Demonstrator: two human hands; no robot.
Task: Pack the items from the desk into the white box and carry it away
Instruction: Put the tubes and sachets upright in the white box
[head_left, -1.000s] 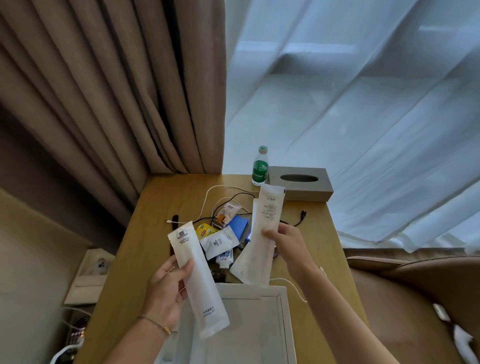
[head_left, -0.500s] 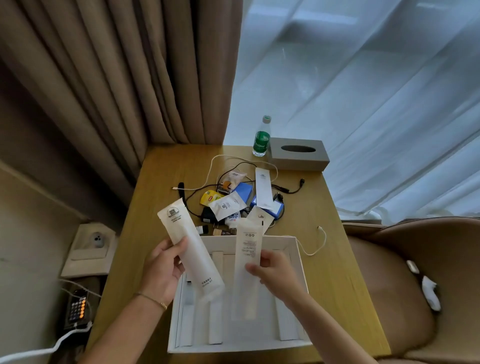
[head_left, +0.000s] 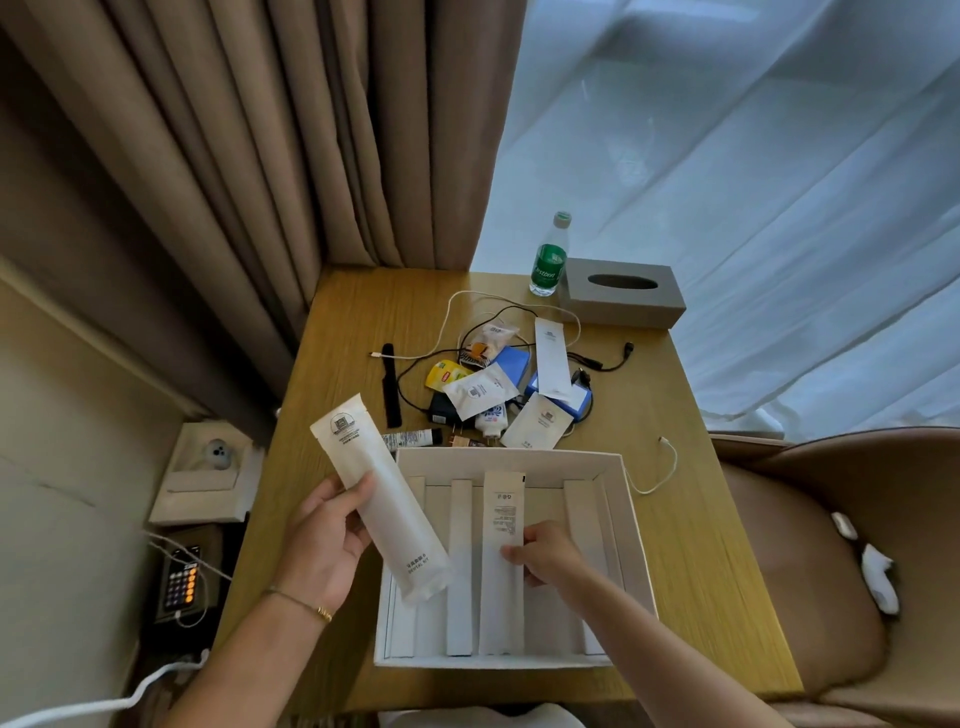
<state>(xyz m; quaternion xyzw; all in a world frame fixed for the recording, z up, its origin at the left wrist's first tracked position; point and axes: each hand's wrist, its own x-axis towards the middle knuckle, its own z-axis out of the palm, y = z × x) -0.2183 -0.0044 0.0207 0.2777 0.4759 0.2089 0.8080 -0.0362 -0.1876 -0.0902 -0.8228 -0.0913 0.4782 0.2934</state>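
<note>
The open white box (head_left: 631, 525) with inner dividers sits on the near part of the wooden desk (head_left: 691, 545). My left hand (head_left: 324, 545) grips a long white dental-kit packet (head_left: 382, 499), tilted over the box's left edge. My right hand (head_left: 550, 553) pinches a second long white packet (head_left: 501, 587) that lies lengthwise inside the box. Beyond the box lies a pile of loose items: white sachets (head_left: 475, 389), a yellow packet (head_left: 444, 374), a blue box (head_left: 511, 361), a small tube (head_left: 410, 439), a black comb (head_left: 390, 384), a charger and cables (head_left: 597, 361).
A green-labelled water bottle (head_left: 550, 257) and a grey tissue box (head_left: 621, 293) stand at the desk's far edge. Curtains hang behind. A brown armchair (head_left: 831, 561) is to the right. Left of the desk are a wall socket (head_left: 215, 457) and a phone (head_left: 179, 582).
The view has tilted down and closer to the box. My right hand has lowered its packet from above the box until it lies inside. My left hand still holds its packet.
</note>
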